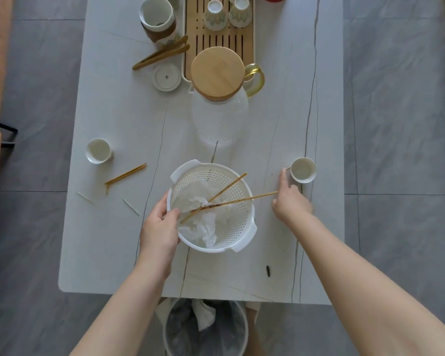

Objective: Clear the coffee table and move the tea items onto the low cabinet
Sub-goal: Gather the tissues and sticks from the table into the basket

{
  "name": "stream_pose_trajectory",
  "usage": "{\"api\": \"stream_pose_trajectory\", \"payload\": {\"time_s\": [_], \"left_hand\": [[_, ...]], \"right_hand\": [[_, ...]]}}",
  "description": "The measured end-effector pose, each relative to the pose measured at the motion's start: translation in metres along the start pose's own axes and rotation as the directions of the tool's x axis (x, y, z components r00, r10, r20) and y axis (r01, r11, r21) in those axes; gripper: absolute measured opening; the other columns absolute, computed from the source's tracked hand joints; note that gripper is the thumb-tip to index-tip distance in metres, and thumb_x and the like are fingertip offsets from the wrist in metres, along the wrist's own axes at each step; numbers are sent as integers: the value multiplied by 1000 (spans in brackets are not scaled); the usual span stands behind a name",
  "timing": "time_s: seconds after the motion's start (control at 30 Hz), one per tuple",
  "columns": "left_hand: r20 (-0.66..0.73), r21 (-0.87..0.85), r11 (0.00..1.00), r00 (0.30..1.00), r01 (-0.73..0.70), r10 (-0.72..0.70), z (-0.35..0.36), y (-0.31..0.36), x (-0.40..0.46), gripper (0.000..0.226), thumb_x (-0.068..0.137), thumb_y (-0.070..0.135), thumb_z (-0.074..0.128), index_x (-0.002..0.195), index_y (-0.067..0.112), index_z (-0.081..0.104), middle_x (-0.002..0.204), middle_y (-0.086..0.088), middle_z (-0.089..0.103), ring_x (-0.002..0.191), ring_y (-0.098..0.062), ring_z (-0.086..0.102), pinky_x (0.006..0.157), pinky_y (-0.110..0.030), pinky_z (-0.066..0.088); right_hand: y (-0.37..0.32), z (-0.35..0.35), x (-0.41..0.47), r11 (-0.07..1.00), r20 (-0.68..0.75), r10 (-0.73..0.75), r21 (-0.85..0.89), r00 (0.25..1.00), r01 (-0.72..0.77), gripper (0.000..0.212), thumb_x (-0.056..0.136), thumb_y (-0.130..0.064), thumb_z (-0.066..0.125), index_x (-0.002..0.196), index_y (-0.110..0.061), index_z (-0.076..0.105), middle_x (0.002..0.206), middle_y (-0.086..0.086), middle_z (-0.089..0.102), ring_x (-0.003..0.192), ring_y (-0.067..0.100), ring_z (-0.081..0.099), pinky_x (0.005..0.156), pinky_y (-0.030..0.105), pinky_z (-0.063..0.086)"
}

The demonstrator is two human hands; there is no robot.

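Left hand [159, 224] grips the white basket [238, 228] rim — right hand [289, 201], fingers loose, reaches beside a teacup [303, 169].

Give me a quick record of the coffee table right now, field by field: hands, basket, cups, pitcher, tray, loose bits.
left hand: grip on the basket rim
right hand: on the table beside the right cup, holding nothing visible
basket: white, holds crumpled tissue and two skewers
cups: left cup and right cup upright on the table
pitcher: glass, wooden lid on
tray: two upturned cups
loose bits: skewers, toothpicks, tongs
bin: on the floor at the near edge
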State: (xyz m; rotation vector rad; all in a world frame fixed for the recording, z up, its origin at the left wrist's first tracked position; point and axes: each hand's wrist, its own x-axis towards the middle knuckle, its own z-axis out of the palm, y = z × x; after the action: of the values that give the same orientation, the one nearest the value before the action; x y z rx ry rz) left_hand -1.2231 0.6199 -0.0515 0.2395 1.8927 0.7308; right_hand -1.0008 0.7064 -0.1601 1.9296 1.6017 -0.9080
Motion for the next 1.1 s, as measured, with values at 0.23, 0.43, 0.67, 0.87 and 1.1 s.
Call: {"api": "stream_pose_trajectory", "payload": {"time_s": [0.23, 0.43, 0.67, 0.87, 1.1], "left_hand": [[13, 27, 1000, 1000, -6, 6, -4, -1, -1, 54, 91, 15, 45, 80, 66, 61, 75, 25, 70, 95, -27, 67, 85, -52, 56], [-13, -1, 1000, 1000, -2, 2, -16, -4, -7, 50, 91, 14, 46, 84, 60, 62, 90, 19, 68, 96, -21, 66, 86, -49, 56], [-27, 5, 1000, 1000, 4, -4, -36, -19, -11, 46, 93, 13, 44, 95, 57, 59, 96, 19, 67, 97, -19, 66, 85, -46, 56], [-49, 13, 1000, 999, 19, -18, -53, -39, -12, 41, 95, 15, 44, 114, 48, 59, 97, 16, 66, 92, -18, 66, 76, -43, 59], [-54, 20, 999, 998, 31, -30, -71, -57, -18, 41, 95, 15, 45, 116, 46, 59, 96, 17, 66, 93, -21, 66, 82, -48, 57]], "right_hand": [[-1, 3, -4, 1000, 65, 22, 0, 998, -22, 78, 92, -20, 39, 147, -31, -15, 105, 9, 49, 83, 27, 50, 65, 33, 41], [1, 27, -40, 990, 158, -119, -58, 980, 129, 76, 90, -18, 36, 146, -35, -11, 93, 3, 42, 75, 24, 50, 57, 31, 38], [4, 28, -36, 998, -41, -57, 1, 998, 57, 77, 91, -19, 38, 147, -28, -14, 106, 9, 43, 72, 26, 47, 59, 33, 39], [-1, 14, -19, 994, 31, 31, -109, 999, -27, 75, 92, -19, 38, 147, -34, -12, 129, 11, 39, 94, 31, 54, 67, 34, 42], [3, 27, -28, 996, -4, 31, -80, 999, -32, 81, 89, -19, 44, 147, -31, -11, 128, 12, 35, 98, 29, 51, 75, 36, 46]]}}
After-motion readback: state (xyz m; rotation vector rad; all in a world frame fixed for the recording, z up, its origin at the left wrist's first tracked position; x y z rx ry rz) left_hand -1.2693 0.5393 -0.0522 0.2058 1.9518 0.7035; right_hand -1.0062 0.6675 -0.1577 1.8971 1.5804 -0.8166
